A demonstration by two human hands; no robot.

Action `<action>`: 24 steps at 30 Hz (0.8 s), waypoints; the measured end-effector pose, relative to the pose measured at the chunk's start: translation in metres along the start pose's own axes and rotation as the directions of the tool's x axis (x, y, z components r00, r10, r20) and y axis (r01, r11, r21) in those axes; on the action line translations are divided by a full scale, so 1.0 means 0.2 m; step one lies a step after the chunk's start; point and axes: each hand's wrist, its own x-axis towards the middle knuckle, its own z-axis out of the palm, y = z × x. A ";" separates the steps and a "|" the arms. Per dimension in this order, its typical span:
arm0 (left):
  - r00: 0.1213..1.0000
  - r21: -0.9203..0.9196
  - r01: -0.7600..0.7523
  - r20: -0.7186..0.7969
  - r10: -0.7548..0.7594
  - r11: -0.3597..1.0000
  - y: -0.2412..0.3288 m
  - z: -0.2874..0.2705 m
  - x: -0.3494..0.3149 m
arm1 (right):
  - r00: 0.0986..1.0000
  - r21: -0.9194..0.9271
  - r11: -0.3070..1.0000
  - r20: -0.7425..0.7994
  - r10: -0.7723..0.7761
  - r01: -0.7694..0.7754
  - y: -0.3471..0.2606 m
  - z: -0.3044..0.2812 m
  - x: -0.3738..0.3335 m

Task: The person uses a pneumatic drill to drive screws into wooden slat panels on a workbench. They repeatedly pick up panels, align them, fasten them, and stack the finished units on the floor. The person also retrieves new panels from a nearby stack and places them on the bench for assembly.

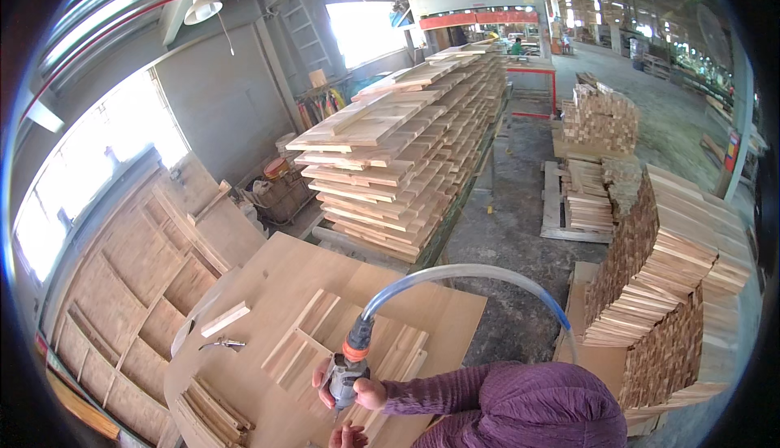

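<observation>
My right hand [357,389] is wrapped around a grey handheld power tool [344,380] with an orange collar. A thick clear-and-blue hose [455,270] arcs from the tool's top to the right. Just below the tool, at the lower edge of the view, my left hand [348,437] has its fingers curled together; what they hold, if anything, is hidden. Under and beside the tool, a flat panel of pale wooden strips [325,318] lies on a large plywood worktop [268,285]. The panel's near part is covered by my hands and purple sleeve [439,395].
On the worktop lie a wood block [225,319], a small metal air nozzle [223,344] and several narrow wooden strips [213,415]. A tall stack of boards [406,155] stands ahead. Piled wood blocks [658,269] stand at the right. A framed wooden panel [122,302] leans at the left.
</observation>
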 end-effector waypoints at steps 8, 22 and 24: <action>0.931 0.426 0.231 -0.359 -0.071 0.875 -0.33 -0.30 -0.01 | 1.000 -0.019 1.000 -0.008 0.016 -0.017 -0.02 0.01 -0.01; 0.943 0.598 0.318 -0.282 -0.178 0.736 -0.17 -0.32 0.04 | 0.998 -0.008 0.999 0.035 0.053 -0.053 0.03 0.00 -0.05; 0.942 0.610 0.322 -0.280 -0.184 0.724 -0.16 -0.33 0.04 | 0.998 -0.012 0.998 0.028 0.059 -0.059 0.02 -0.02 -0.06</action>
